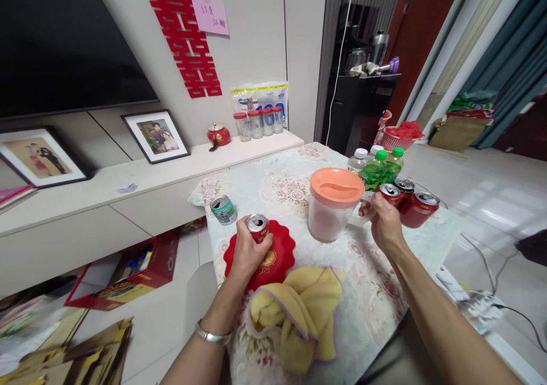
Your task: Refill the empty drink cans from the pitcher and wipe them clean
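My left hand point(249, 247) is wrapped round a red drink can point(259, 228) whose top is opened. That can is over a red scalloped plate point(282, 248); whether it touches the plate is hidden by my hand. At the right, my right hand point(383, 218) grips the handle of a clear plastic pitcher point(329, 221) with an orange lid point(336, 184). The pitcher is upright on the floral tablecloth. Nearer to me lies a crumpled yellow cloth point(299, 311) with purple edging. A small teal can point(224, 210), opened, stands beyond the plate.
Several red cans point(420, 209) and green-capped bottles point(379, 168) stand at the table's right, close to my right hand. Along the wall, a white cabinet point(205, 160) carries framed photos point(156, 136) and red-lidded jars point(255, 125). Cables and a power strip point(478, 308) lie at lower right.
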`<state>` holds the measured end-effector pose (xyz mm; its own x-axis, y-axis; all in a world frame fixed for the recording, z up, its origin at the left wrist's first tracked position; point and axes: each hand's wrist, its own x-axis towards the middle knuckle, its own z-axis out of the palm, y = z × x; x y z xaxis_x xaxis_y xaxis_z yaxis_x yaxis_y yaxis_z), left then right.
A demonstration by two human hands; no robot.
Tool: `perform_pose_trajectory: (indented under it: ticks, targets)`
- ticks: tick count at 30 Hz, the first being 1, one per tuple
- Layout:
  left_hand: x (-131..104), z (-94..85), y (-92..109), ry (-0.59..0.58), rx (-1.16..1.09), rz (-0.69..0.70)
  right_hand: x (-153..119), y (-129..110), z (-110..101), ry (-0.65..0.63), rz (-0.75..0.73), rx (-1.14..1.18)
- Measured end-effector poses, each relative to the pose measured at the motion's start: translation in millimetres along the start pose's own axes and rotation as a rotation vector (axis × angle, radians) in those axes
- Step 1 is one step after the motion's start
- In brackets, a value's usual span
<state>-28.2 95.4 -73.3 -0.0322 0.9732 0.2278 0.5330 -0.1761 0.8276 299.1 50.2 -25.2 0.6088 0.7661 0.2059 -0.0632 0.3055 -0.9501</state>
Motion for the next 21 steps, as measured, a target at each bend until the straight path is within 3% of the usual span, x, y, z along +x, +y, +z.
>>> perform_pose_trajectory:
  ticks: [4, 6, 8, 11, 12, 13, 15, 18, 21]
  targets:
    - [0.1, -3.4, -1.1, -0.022, -0.021, 0.023, -18.5, 2.8, -19.1, 0.144, -0.035, -0.063]
    - [0.0, -5.4, -0.6, -0.029, -0.033, 0.024, -39.5, 4.7, -26.6, 0.257, -0.048, -0.099]
    - [-0.5, -7.1, 0.6, -0.035, -0.038, 0.021, -68.2, 4.8, -28.2, 0.274, -0.035, -0.157]
    - [-1.6, -8.0, 2.9, -0.034, -0.046, 0.022, -117.3, -0.9, -14.9, 0.1, 0.021, -0.261]
    - [-1.9, -7.8, 3.6, -0.03, -0.048, 0.017, -133.0, -3.9, -6.6, -0.014, 0.032, -0.296]
    - [-2.2, -7.5, 4.1, -0.027, -0.05, 0.007, -147.5, -6.8, 3.2, -0.216, -0.012, -0.383]
    - [-2.7, -6.8, 4.8, -0.023, -0.062, -0.015, -172.2, -10.5, 24.4, -0.478, -0.183, -0.491]
    - [-4.4, -6.6, 4.7, -0.015, -0.109, -0.015, -197.0, -6.7, 51.8, -0.571, -0.416, -0.664]
    - [-9.1, -8.3, 4.6, 0.02, -0.148, 0.012, -208.9, 5.7, 65.2, -0.616, -0.478, -0.85]
